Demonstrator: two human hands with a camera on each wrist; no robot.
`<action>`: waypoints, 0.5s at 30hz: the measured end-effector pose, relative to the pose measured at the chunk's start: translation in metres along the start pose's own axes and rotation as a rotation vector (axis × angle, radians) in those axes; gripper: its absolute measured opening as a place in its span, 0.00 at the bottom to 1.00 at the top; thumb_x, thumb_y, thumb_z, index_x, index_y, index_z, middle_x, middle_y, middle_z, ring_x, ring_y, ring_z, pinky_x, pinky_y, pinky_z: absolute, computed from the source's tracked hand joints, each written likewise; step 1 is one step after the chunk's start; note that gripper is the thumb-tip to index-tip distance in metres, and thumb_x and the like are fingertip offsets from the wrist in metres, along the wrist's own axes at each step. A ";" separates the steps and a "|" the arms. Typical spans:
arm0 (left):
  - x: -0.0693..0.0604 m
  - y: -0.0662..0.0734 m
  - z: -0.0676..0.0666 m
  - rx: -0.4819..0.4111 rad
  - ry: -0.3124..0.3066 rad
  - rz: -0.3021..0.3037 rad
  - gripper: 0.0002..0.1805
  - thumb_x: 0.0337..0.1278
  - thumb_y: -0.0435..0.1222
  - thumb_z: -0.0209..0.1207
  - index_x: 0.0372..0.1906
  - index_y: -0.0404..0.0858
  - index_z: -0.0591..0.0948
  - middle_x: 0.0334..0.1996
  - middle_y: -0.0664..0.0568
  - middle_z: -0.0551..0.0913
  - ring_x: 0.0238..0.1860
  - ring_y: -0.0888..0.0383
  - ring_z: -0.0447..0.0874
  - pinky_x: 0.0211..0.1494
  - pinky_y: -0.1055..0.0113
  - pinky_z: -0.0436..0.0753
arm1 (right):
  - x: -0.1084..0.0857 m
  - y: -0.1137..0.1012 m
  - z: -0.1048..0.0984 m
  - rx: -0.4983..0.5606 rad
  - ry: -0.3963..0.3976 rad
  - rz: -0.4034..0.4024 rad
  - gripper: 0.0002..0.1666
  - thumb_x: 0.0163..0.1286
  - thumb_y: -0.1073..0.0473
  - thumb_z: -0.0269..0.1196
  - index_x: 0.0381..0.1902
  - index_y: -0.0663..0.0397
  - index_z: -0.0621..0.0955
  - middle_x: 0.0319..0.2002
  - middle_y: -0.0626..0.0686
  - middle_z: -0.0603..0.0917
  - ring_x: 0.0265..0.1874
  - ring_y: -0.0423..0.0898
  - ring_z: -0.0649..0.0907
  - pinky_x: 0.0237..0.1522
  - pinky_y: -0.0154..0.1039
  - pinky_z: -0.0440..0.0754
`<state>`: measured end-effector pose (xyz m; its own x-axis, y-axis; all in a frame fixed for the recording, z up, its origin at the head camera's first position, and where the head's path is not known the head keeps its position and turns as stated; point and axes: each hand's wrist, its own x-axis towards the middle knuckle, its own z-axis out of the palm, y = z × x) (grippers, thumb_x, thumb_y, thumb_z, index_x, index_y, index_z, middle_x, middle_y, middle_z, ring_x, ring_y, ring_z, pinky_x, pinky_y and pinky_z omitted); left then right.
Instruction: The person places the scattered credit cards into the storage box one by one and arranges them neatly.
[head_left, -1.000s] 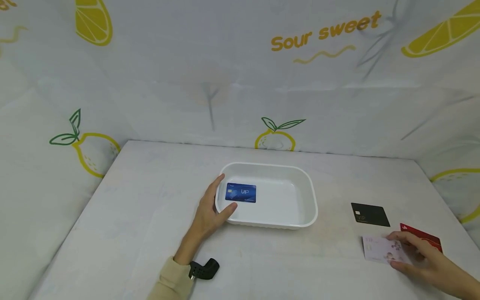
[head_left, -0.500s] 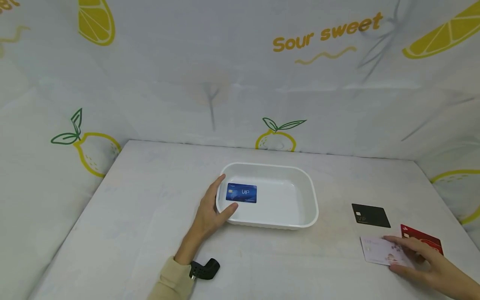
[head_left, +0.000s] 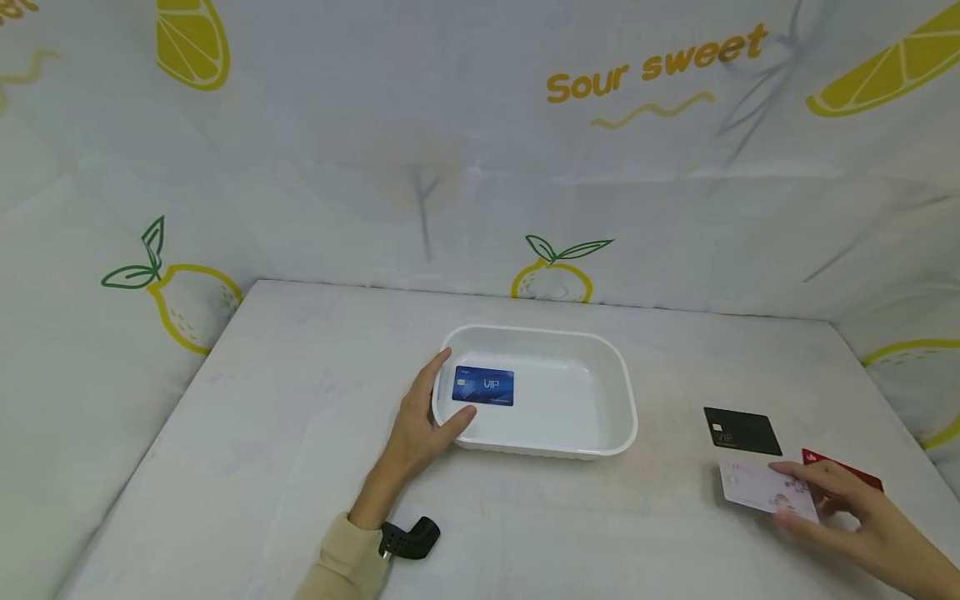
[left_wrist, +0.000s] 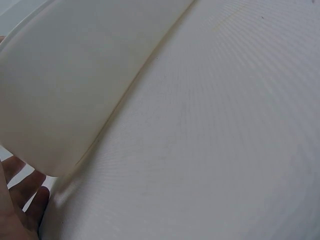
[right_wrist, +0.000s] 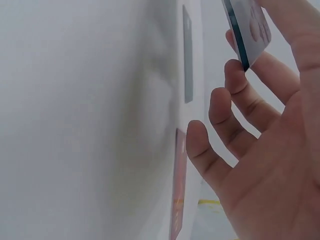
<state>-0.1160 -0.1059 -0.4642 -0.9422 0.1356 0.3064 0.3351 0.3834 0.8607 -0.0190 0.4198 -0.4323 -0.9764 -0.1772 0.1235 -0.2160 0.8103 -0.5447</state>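
Observation:
My left hand (head_left: 416, 425) grips the left end of a white plastic tray (head_left: 617, 417), its thumb over the near rim and its other fingers along the outer wall. Inside the tray, at the left, lies a blue VIP card (head_left: 483, 386). Over at the right, my right hand (head_left: 847, 508) pinches a pale pink flowered card (head_left: 765, 487) by its right end, and the card is raised off the table. In the right wrist view that card (right_wrist: 257, 30) sits between thumb and fingers, its dark stripe showing on the underside.
A black VIP card (head_left: 742, 431) lies flat behind the pink one. Partly covered by my right hand is a red card (head_left: 843, 472). A white cloth with printed lemons (head_left: 551, 282) hangs behind the white table (head_left: 285, 375). A black band (head_left: 408, 539) is at my left wrist.
The right hand slid the pink card slightly left along the table, then lifted it clear. The left hand and the tray have stayed in place.

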 end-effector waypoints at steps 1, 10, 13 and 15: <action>0.000 0.000 0.000 0.000 0.001 0.001 0.48 0.55 0.52 0.64 0.80 0.43 0.60 0.77 0.40 0.66 0.77 0.40 0.65 0.76 0.35 0.66 | 0.002 -0.002 0.000 -0.011 0.006 0.009 0.36 0.49 0.68 0.79 0.59 0.47 0.84 0.38 0.32 0.72 0.34 0.29 0.71 0.32 0.21 0.72; 0.000 0.000 0.000 0.006 0.006 0.007 0.48 0.55 0.52 0.64 0.80 0.42 0.61 0.77 0.40 0.66 0.77 0.40 0.66 0.76 0.35 0.66 | 0.017 -0.026 -0.002 0.041 0.055 -0.014 0.36 0.51 0.69 0.78 0.60 0.55 0.82 0.42 0.31 0.76 0.38 0.29 0.71 0.36 0.16 0.72; 0.000 0.000 0.000 0.005 0.005 0.005 0.48 0.55 0.52 0.64 0.80 0.42 0.60 0.77 0.40 0.66 0.77 0.39 0.66 0.76 0.35 0.66 | 0.022 -0.032 -0.002 0.073 0.068 -0.058 0.37 0.50 0.72 0.78 0.60 0.56 0.82 0.44 0.33 0.76 0.40 0.28 0.72 0.38 0.14 0.72; 0.000 0.000 0.000 0.001 0.004 0.002 0.48 0.55 0.52 0.64 0.80 0.43 0.60 0.77 0.40 0.66 0.77 0.40 0.66 0.76 0.35 0.66 | 0.026 -0.038 -0.002 0.073 0.073 -0.074 0.36 0.50 0.72 0.78 0.59 0.55 0.83 0.43 0.33 0.75 0.40 0.28 0.71 0.37 0.15 0.72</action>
<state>-0.1164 -0.1056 -0.4647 -0.9416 0.1325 0.3095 0.3366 0.3839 0.8599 -0.0365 0.3855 -0.4065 -0.9555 -0.1913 0.2245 -0.2895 0.7534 -0.5904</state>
